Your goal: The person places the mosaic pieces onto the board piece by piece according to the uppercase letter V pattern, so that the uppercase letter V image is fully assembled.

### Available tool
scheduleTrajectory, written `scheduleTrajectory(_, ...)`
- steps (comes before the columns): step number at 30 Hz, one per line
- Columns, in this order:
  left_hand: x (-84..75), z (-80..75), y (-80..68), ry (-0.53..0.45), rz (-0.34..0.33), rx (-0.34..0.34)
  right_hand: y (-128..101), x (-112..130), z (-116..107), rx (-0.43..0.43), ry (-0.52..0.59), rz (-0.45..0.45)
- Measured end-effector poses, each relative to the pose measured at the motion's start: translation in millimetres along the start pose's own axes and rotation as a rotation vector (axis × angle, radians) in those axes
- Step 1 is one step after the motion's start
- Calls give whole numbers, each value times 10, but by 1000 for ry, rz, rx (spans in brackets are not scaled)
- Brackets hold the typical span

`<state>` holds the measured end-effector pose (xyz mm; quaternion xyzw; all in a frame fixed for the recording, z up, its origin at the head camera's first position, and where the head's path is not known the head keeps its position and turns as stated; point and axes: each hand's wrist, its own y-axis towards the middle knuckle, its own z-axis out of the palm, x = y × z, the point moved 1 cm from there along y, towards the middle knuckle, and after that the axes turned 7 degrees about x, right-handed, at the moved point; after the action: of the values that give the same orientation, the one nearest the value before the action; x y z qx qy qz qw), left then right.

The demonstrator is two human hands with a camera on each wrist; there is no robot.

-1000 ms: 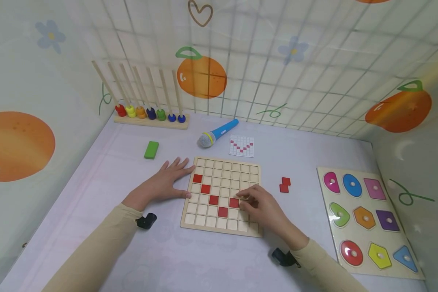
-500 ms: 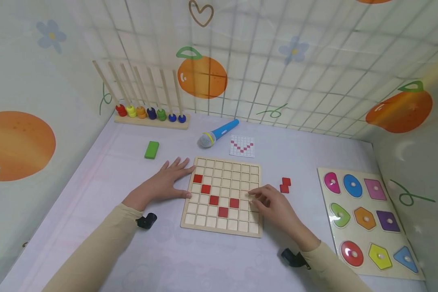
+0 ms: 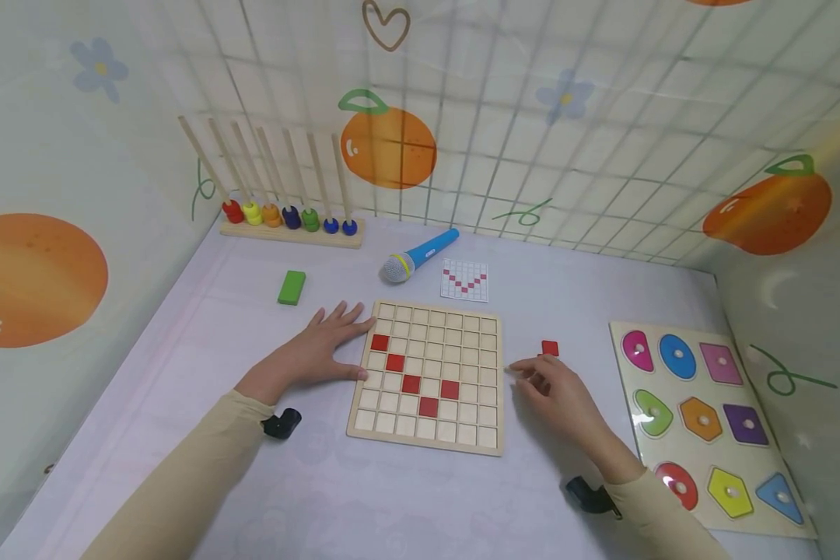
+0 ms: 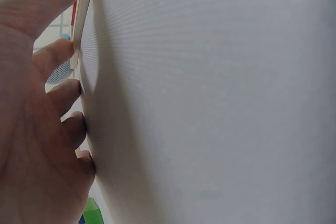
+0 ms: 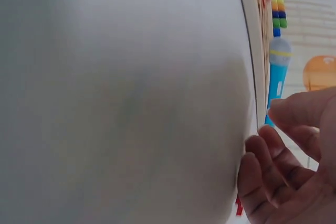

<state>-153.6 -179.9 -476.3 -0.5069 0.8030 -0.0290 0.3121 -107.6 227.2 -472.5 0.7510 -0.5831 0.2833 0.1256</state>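
Note:
A wooden grid board (image 3: pixel 473 339) lies on the table in the head view, with several red square tiles (image 3: pixel 411 384) set in its cells. My left hand (image 3: pixel 313 350) is spread at the board's left edge, thumb and index fingertip against the rim; its fingertips (image 4: pixel 73 88) rest by the tabletop in the left wrist view. Just right of the board is my right hand (image 3: pixel 556 395), fingers loosely bent and nothing held between them. Beyond its knuckles a loose red tile (image 3: pixel 549 348) shows; a second loose tile is hidden behind the hand.
Behind the board lie a small pattern card (image 3: pixel 465 281) and a blue toy microphone (image 3: pixel 420 255). A green block (image 3: pixel 292 288) sits left, before a peg rack with coloured beads (image 3: pixel 290 233). At the right is a shape puzzle board (image 3: pixel 661 449). A printed curtain (image 3: pixel 490 140) backs the table.
My right hand has moved right, off the board and toward the loose red tiles, now covering one of them. The left hand has stayed in place.

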Motion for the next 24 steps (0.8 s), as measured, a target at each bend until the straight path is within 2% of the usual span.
scheduleTrajectory(13,15,11,14,1,1,-1,-20,-261,-162,-61,-5,95)
scheduleTrajectory(24,3,3,0,6,1,-4,4,-349,-226,-73,-12,112)
